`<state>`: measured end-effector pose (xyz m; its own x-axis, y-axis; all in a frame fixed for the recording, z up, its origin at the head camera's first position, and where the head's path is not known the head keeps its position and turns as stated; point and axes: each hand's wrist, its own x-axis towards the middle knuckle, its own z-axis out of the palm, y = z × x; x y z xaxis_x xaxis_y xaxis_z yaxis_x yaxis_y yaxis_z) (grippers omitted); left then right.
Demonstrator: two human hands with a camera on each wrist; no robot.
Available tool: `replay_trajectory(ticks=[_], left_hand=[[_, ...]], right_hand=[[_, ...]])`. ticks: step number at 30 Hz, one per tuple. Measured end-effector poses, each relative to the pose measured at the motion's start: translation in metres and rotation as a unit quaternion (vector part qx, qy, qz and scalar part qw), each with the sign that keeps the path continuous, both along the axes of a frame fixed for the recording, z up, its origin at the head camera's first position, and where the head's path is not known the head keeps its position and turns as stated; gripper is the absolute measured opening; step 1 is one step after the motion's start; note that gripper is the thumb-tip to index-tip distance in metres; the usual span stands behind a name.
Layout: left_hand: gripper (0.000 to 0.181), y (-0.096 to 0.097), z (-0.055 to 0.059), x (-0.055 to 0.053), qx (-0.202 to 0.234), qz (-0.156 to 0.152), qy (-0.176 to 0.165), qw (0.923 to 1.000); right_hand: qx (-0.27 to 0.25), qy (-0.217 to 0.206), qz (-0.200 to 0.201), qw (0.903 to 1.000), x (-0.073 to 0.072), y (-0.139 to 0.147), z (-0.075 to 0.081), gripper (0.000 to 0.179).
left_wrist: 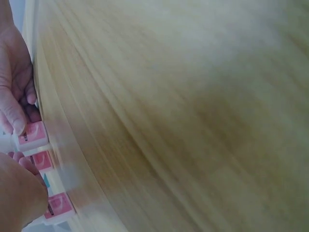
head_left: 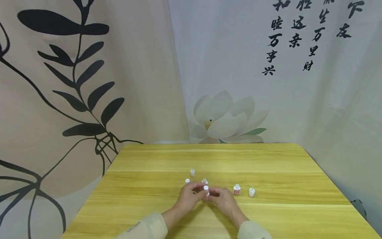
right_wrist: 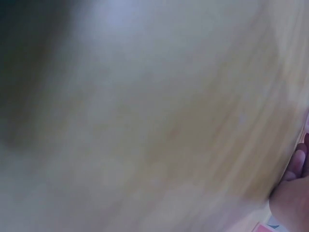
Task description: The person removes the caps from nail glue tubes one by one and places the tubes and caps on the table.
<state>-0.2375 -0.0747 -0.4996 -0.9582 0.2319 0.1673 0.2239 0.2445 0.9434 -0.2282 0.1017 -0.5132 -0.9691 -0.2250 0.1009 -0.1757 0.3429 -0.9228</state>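
Note:
Both hands meet over the near middle of the table, around a small white-capped bottle (head_left: 206,188) with a pink label. My left hand (head_left: 189,195) pinches it from the left, with the thumb up near the white cap. From the other side my right hand (head_left: 223,199) grips its lower part; in the left wrist view the right thumb lies against the pink label (left_wrist: 34,132). Just beyond the hands stand a white-topped piece (head_left: 187,181), partly hidden by the left hand, and another small white piece (head_left: 204,181). The right wrist view catches only the right hand's edge (right_wrist: 294,198).
Right of the hands stand a red-labelled bottle (head_left: 236,190) and a small white piece with a nub (head_left: 252,192). A similar white piece (head_left: 192,173) sits farther back. The wooden table (head_left: 143,166) ends at a printed curtain (head_left: 149,83).

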Motion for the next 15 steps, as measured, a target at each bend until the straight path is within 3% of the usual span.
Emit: replay_trajectory(ticks=[6, 15], left_hand=[[0.012, -0.0003, -0.0003, -0.0022, -0.011, 0.002, -0.004, 0.9999], [0.018, 0.0006, 0.0013, -0.0010, -0.015, 0.012, -0.006, 0.9998]], right_hand=[[0.000, -0.002, -0.001, 1.0000, -0.0013, -0.0009, 0.0001, 0.025], [0.007, 0.000, -0.002, 1.0000, -0.0023, -0.0001, -0.0022, 0.025]])
